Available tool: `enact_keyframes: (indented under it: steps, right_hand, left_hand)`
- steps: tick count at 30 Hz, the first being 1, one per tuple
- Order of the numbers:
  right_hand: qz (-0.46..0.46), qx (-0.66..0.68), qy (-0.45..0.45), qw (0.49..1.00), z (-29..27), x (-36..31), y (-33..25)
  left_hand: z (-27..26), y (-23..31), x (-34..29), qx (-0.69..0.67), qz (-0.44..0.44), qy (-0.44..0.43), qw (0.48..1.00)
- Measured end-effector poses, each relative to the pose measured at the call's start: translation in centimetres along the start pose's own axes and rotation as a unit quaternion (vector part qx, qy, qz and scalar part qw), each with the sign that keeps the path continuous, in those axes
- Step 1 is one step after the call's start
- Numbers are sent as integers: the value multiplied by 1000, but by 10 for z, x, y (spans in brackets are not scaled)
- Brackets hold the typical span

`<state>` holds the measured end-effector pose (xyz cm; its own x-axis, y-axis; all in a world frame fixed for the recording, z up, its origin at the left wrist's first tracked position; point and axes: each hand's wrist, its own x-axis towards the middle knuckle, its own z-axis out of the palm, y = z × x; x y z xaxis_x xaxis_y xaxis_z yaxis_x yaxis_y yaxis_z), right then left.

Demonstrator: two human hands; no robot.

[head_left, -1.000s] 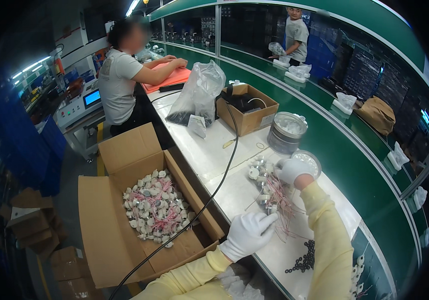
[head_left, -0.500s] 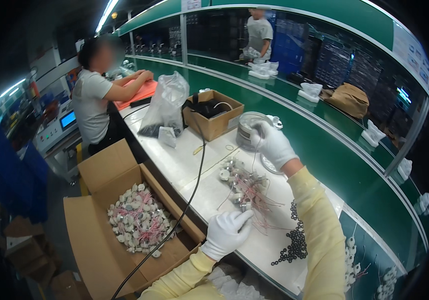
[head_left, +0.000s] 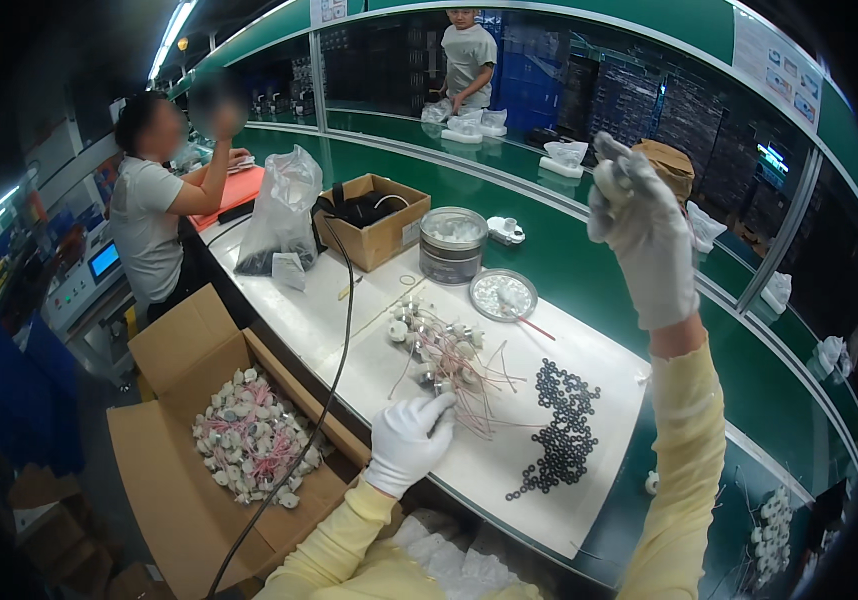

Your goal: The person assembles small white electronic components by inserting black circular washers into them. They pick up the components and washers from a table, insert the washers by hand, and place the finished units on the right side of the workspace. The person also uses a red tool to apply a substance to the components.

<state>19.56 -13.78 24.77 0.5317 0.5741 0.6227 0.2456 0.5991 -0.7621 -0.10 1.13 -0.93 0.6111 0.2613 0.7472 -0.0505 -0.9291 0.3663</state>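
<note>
My left hand (head_left: 409, 442), in a white glove, rests at the near edge of the white work surface. Its thumb and forefinger pinch a small metal-and-white wired part (head_left: 442, 386) at the near end of a loose pile of wired parts (head_left: 464, 350) with pink leads. My right hand (head_left: 644, 225), also gloved, is raised high above the green belt at the right. Its fingers are curled in; whatever they may hold is hidden. Many black rings (head_left: 561, 430) lie spread to the right of the pile.
A round tin (head_left: 451, 245) and its lid (head_left: 504, 295), with a red stick on it, stand beyond the pile. Farther left are a small carton (head_left: 379, 225) and a plastic bag (head_left: 287, 205). A large carton (head_left: 159, 470) of wired parts sits left, crossed by a black cable (head_left: 334, 370). Two people work nearby.
My right hand has left the tin and risen up and to the right. My left hand stays by the pile, still pinching. The view has shifted, and the co-worker at left has raised an arm.
</note>
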Motion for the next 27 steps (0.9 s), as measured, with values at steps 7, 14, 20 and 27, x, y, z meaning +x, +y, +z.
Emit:
enact_keyframes:
  steps: [7,14,20,27]
  right_hand:
    - [88,-68,-26,993,-5,-88,-36]
    - [460,-202,-210,839,-33,-199,-32]
    - [390,-366,-231,813,-71,-255,7]
    - [245,-640,-242,687,-87,-241,0]
  left_hand:
    - [-3,-5,-34,-402,-242,186,863]
    - [3,-18,14,11,-66,143,987]
    - [23,-22,19,135,-142,-26,980]
    - [16,-9,16,135,-67,61,987]
